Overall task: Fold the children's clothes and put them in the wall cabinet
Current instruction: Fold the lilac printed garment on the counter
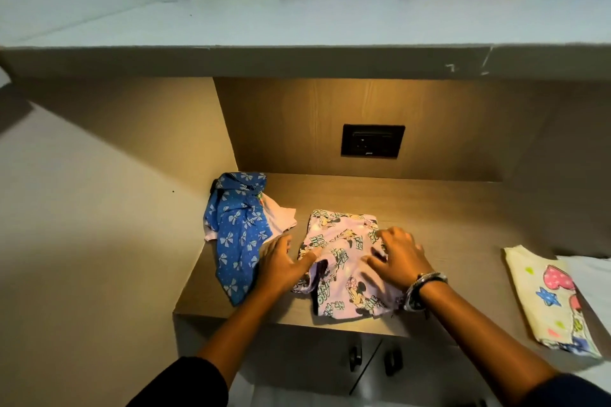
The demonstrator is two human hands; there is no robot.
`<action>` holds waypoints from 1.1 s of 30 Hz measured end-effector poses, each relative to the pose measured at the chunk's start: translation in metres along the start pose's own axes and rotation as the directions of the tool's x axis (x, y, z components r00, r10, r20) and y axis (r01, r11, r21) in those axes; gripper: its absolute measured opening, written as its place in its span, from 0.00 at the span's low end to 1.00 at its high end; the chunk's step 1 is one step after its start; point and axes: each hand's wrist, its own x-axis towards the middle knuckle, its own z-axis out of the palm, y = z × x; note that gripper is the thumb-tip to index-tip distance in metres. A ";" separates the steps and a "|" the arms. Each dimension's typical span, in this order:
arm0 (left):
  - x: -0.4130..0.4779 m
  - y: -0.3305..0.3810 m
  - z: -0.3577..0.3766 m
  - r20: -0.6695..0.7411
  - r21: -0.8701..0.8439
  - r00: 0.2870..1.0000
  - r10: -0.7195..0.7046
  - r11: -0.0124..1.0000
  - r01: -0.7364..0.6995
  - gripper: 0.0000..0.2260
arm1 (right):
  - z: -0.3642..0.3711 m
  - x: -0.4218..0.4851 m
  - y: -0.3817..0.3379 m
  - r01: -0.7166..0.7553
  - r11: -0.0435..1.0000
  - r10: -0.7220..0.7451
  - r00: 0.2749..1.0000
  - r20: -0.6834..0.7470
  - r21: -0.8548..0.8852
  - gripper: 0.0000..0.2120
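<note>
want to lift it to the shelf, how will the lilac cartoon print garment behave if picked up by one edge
Probably floppy: the lilac garment lies creased and bunched beneath the right hand, the left hand at its edge. Likely light: thin-looking cloth. Lifted by one edge, its folds would probably drop open.

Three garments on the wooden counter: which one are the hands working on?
The lilac cartoon-print garment in the middle: the right hand presses on it, the left hand touches its edge. The blue bow-print garment and cream heart-print top lie aside.
</note>
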 end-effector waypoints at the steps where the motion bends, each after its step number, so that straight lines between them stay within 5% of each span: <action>1: -0.002 0.002 0.001 0.011 0.020 1.000 0.013 1.000 -0.013 0.38 | 0.003 -0.006 0.000 0.017 1.000 -0.017 1.000 0.006 -0.003 0.30; 4: -0.012 0.000 0.000 -0.039 -0.088 0.989 0.140 0.986 -0.143 0.32 | 0.010 -0.028 -0.012 0.120 0.993 -0.117 0.988 -0.098 0.022 0.30; 7: -0.026 -0.015 -0.004 0.073 -0.058 0.944 0.321 0.947 -0.317 0.29 | 0.024 -0.060 -0.031 0.317 0.948 -0.316 0.926 -0.206 -0.028 0.31; 11: -0.030 -0.038 -0.004 0.315 0.262 0.877 0.362 0.855 -0.447 0.35 | 0.056 -0.085 -0.048 0.472 0.857 -0.487 0.873 -0.022 -0.205 0.28; 19: -0.024 -0.027 0.003 0.259 0.390 0.839 0.480 0.742 -0.545 0.15 | 0.050 -0.086 -0.049 0.601 0.749 -0.617 0.786 0.034 -0.278 0.12; 23: -0.032 0.003 -0.036 0.183 -0.025 0.932 0.313 0.949 -0.314 0.04 | 0.004 -0.091 -0.030 0.420 0.872 -0.419 0.906 -0.062 0.252 0.09; 26: -0.027 0.044 -0.074 0.133 -0.198 0.921 0.366 0.920 -0.337 0.09 | -0.046 -0.079 -0.022 0.325 0.775 -0.179 0.935 -0.305 0.542 0.13; 30: -0.016 0.120 -0.085 -0.074 -0.246 0.919 0.388 0.886 -0.394 0.14 | -0.104 -0.053 -0.034 0.248 0.703 0.127 0.879 -0.460 0.667 0.18; 33: -0.026 0.168 -0.066 -0.108 -0.254 0.926 0.361 0.891 -0.376 0.16 | -0.118 -0.053 -0.054 0.341 0.751 0.081 0.803 -0.591 0.566 0.13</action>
